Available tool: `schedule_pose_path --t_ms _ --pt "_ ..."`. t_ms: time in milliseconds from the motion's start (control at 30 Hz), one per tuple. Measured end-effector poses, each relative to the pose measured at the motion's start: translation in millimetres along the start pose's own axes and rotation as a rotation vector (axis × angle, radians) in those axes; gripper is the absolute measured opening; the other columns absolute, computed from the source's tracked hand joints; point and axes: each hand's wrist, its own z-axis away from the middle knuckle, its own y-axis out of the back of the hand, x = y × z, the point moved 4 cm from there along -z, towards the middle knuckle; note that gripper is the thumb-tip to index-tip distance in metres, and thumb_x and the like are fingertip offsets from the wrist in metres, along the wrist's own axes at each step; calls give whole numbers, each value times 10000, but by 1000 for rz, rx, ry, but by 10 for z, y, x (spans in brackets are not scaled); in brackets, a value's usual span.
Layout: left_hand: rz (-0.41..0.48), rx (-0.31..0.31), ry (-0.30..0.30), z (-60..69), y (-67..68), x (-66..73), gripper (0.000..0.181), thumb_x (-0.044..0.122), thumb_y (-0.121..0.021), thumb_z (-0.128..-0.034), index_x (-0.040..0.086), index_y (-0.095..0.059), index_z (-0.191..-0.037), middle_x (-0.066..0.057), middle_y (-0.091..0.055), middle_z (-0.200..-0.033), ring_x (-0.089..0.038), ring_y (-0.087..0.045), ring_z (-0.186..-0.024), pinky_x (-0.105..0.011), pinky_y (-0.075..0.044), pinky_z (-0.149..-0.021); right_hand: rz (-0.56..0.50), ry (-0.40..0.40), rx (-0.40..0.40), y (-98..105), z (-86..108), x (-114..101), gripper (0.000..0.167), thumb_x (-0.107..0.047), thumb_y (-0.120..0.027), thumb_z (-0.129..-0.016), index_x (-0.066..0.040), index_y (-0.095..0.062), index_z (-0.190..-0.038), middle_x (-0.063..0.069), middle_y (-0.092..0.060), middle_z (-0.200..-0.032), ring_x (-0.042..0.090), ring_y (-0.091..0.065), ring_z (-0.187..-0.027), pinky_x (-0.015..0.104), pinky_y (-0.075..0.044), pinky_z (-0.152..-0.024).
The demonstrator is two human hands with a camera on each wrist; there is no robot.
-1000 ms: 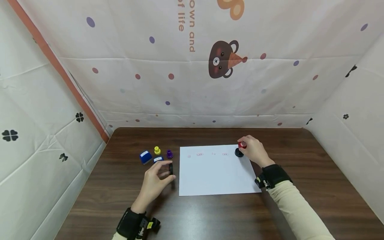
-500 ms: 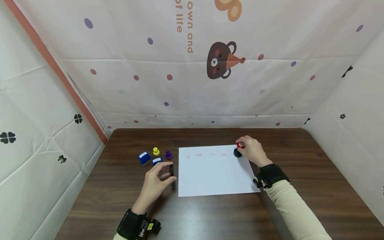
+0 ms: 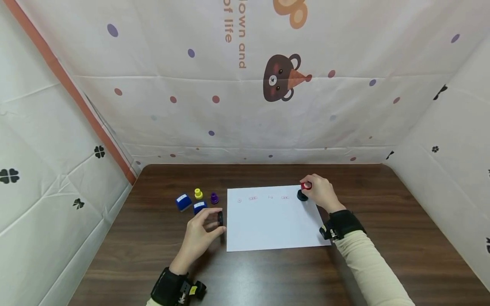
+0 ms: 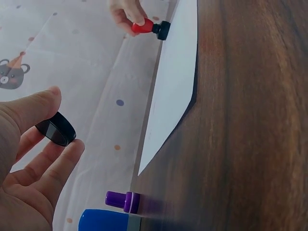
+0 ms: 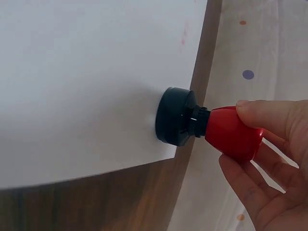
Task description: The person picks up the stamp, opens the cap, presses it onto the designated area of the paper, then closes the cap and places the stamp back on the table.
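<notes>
My right hand [image 3: 322, 193] pinches the red handle of a stamp [image 5: 231, 132], whose round black base stands on the upper right corner of a white paper sheet [image 3: 273, 225]. A row of small red marks [image 3: 253, 198] runs along the sheet's far edge, left of the stamp. To the left of the paper, my left hand [image 3: 199, 236] holds a round black cap [image 4: 57, 129] between thumb and fingers, raised off the table. In the left wrist view the cap's hollow side partly shows. The stamp's printing face is hidden against the paper.
Beyond my left hand stand two blue stamps [image 3: 183, 202], a yellow stamp [image 3: 198, 194] and a purple stamp [image 3: 214, 198]. The nearer blue one is partly covered by my fingers. Patterned white cloth [image 3: 245, 119] hangs behind and beside the brown wooden table [image 3: 268, 276].
The whole head view has shifted slightly. Both hands keep their holds, and the stamp stays at the same corner of the paper.
</notes>
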Motion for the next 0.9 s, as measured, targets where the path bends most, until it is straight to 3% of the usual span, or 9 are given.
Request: schedule_pose_path --t_ms 200,900 --pt "13 -6 -10 4 -13 -10 467 16 -772 -703 116 -607 -1129 -9 -575 -1045 -156 -619 -917 -201 -534 -765 -1 -23 1 -31 -14 4 223 -44 -706 -777 -20 -668 -995 194 -620 -1011 351 -590 -923 514 -500 -841" --pt "23 0 -68 33 -26 -27 477 11 -772 -701 84 -600 -1140 -24 -574 -1054 -166 -628 -908 -209 -539 -748 11 -44 -3 -78 29 -13 216 -31 -709 -773 -22 -677 -986 191 -627 -995 340 -599 -898 514 -502 -834"
